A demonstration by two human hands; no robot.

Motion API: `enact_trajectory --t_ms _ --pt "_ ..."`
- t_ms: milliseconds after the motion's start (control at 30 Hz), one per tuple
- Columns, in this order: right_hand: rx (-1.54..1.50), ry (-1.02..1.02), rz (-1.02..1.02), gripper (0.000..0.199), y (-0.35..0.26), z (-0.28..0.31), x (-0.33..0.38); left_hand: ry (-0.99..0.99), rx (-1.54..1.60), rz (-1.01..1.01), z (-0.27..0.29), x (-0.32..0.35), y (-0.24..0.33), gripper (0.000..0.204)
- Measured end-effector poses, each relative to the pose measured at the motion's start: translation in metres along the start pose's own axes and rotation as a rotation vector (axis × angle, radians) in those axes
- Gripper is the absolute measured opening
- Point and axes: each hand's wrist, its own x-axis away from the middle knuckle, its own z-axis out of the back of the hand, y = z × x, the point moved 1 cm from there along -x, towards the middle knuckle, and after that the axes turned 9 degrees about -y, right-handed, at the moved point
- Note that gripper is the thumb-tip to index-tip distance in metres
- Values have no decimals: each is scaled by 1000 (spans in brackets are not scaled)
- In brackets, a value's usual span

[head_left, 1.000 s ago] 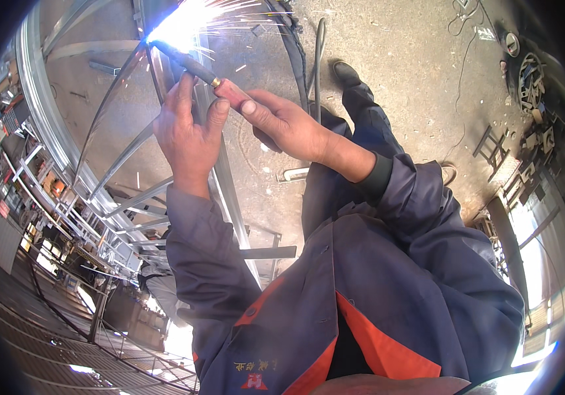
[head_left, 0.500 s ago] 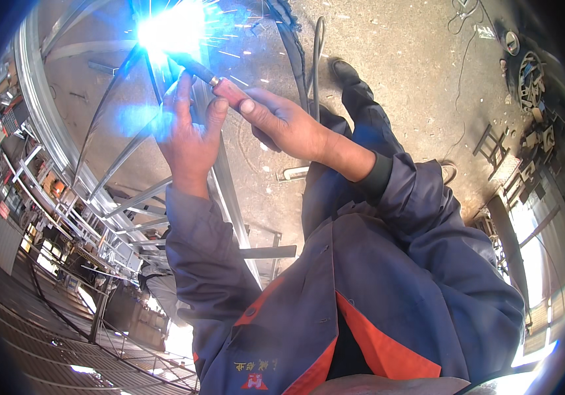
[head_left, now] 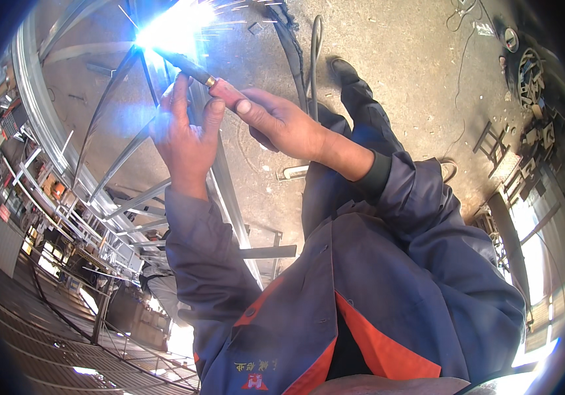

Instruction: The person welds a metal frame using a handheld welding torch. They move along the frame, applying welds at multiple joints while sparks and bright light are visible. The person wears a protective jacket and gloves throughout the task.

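My right hand (head_left: 282,125) grips a welding torch (head_left: 220,89) with a red handle and a dark nozzle that points up and left. At the nozzle's tip a bright blue-white arc (head_left: 164,29) burns with sparks against a curved grey metal frame (head_left: 131,158). My left hand (head_left: 184,141) rests just below the torch, its thumb and fingers against the nozzle and the frame's bar. Both arms wear dark blue sleeves. A black cable (head_left: 312,59) runs away behind the right hand.
Concrete floor (head_left: 414,72) lies below, with my shoe (head_left: 345,69) on it. Scrap metal pieces and a small stand (head_left: 526,112) sit at the right. More metal railings and frames (head_left: 78,224) stand at the left.
The arc has stayed lit and grown brighter, with the glare shifting slightly. Both hands have kept their hold and place.
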Motion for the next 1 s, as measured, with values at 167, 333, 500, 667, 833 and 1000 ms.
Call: enact_trajectory --t_ms 167,333,500,667,833,1000 --pt "-31 1 28 71 -1 0 0 7 4 -12 -1 -1 0 78" --pt "15 -13 -110 94 -3 3 3 23 -141 -37 1 -1 3 80" --pt "56 -12 -104 100 -2 4 1 -7 -59 -9 0 -2 2 81" --pt "-32 19 -6 70 0 0 -1 2 1 22 -1 -1 0 82" --pt "50 10 -55 92 -1 3 0 -36 -40 29 0 -1 1 81" --pt "39 8 -46 93 -3 3 1 -33 -55 61 -1 0 4 82"
